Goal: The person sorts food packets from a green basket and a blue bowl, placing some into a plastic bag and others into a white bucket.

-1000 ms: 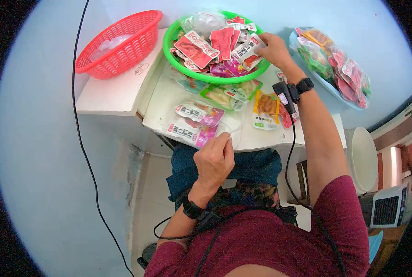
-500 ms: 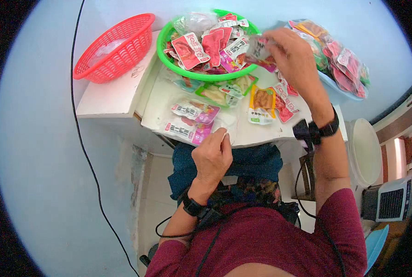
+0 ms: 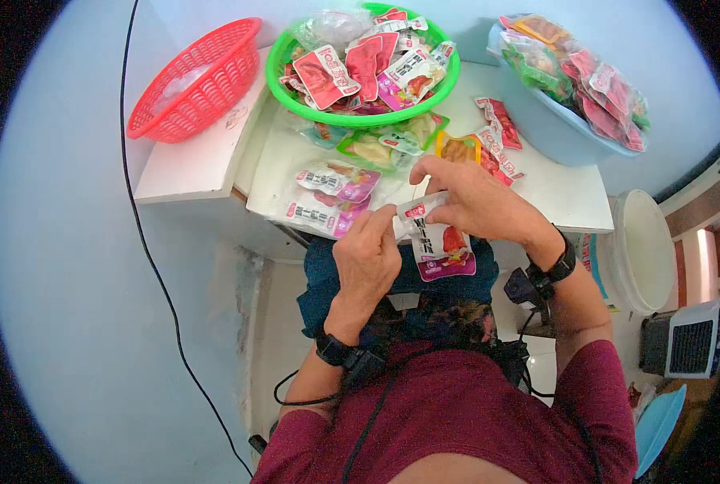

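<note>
Risk: the snack packet [image 3: 442,248] hangs off the front edge of the bench [image 3: 570,192], over the person's lap, with nothing under it. It is held only by its top strip, so a loose pinch could let it drop to the lap or the floor. The film looks slick and the heavier purple lower end swings free, so it could also twist out of the fingers. The right forearm sits close to the loose red packets [image 3: 501,129] and the orange packet [image 3: 457,148]. A wide elbow sweep could push those off the bench. The white-and-purple packets [image 3: 325,198] lie at the bench's near edge just beside the left hand and could get knocked off the same way.

Left hand [image 3: 368,256]: fingers curled in, tips pressed on the packet's top-left corner. It reads as a pinch, with the palm hidden. I cannot tell whether it also grips some clear film there.

Right hand [image 3: 474,203]: thumb and fingers closed over the packet's top edge from the right, knuckles up, not spread.

Nearby: green basket [image 3: 358,121] heaped with packets at the back of the bench, red basket [image 3: 192,81] to its left, blue basin [image 3: 539,123] full of packets at the right.
</note>
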The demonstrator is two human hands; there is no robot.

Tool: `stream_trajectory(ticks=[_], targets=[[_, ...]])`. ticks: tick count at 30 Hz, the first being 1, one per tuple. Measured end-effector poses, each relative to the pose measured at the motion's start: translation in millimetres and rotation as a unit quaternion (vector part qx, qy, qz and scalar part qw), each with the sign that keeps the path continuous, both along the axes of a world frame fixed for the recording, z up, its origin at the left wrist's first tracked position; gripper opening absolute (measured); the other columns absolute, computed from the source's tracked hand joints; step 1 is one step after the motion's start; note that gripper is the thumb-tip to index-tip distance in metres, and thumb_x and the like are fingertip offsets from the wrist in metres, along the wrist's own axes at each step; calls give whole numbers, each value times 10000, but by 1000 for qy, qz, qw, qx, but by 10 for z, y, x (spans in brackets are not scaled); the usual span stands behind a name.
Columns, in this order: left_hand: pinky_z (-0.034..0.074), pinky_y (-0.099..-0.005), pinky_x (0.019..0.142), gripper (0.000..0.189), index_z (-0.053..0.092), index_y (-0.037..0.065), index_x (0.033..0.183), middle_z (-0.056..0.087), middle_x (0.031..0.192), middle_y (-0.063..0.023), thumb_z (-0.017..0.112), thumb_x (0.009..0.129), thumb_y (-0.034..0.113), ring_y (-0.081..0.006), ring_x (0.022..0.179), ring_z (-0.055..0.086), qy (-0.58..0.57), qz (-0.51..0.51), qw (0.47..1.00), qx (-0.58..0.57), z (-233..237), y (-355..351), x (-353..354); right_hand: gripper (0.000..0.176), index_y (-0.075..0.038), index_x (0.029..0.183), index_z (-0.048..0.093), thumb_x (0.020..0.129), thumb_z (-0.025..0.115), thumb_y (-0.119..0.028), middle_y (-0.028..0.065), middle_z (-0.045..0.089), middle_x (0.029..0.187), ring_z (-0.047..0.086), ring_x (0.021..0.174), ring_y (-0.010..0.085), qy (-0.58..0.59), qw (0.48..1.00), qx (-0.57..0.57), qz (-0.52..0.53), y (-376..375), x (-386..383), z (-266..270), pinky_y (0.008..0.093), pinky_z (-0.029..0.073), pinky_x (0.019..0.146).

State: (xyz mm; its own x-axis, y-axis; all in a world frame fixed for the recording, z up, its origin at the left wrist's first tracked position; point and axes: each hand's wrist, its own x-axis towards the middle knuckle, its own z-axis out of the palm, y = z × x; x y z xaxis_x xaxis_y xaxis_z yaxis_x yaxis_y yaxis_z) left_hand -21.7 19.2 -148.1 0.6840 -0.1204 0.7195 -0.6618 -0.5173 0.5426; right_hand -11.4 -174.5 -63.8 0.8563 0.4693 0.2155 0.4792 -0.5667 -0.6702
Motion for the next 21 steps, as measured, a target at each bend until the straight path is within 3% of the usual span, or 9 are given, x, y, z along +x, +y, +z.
stream_trajectory(ticks=[4,7,10,13,18,21], targets=[[453,-338,543,85,649,9,897,601,724,-127,642,815,26,-257,597,582,95,-45,994,-11,85,27,-51,421,-48,1073,518,720,748,-60,191,660,917,650,904,359,45,999,-4,23,-9,22,-35,438,497,757],[445,-302,564,89,657,-11,813,623,706,-118,681,824,74,-194,606,585,163,-53,984,-40,180,15,-78,410,-47,1062,524,717,746,-52,194,660,919,651,902,357,103,994,-12,20,31,20,-57,414,505,747],[420,-291,529,164,645,-15,750,601,666,-98,712,823,116,-166,575,550,193,-69,975,-88,102,16,-10,414,-33,1093,532,734,739,-24,141,674,846,670,832,226,56,996,40,54,35,28,-217,343,502,732],[406,-273,537,182,649,-24,748,590,648,-68,712,838,122,-116,578,516,224,-71,963,-134,75,33,9,403,-25,1099,547,764,757,-103,125,670,922,663,851,227,129,988,86,25,9,10,-299,342,516,752],[380,-241,544,195,649,-37,783,570,655,-1,691,877,129,-54,614,475,257,-37,941,-216,56,38,6,390,15,1130,576,814,744,-139,73,672,1009,645,891,134,344,879,329,-12,-117,-214,-538,283,522,801],[370,-231,545,203,640,-45,784,564,667,16,678,891,124,-43,620,456,264,-29,934,-240,118,24,-12,383,25,1153,577,829,723,-117,77,671,1053,645,910,125,405,831,381,-28,-186,-454,-672,274,524,816]])
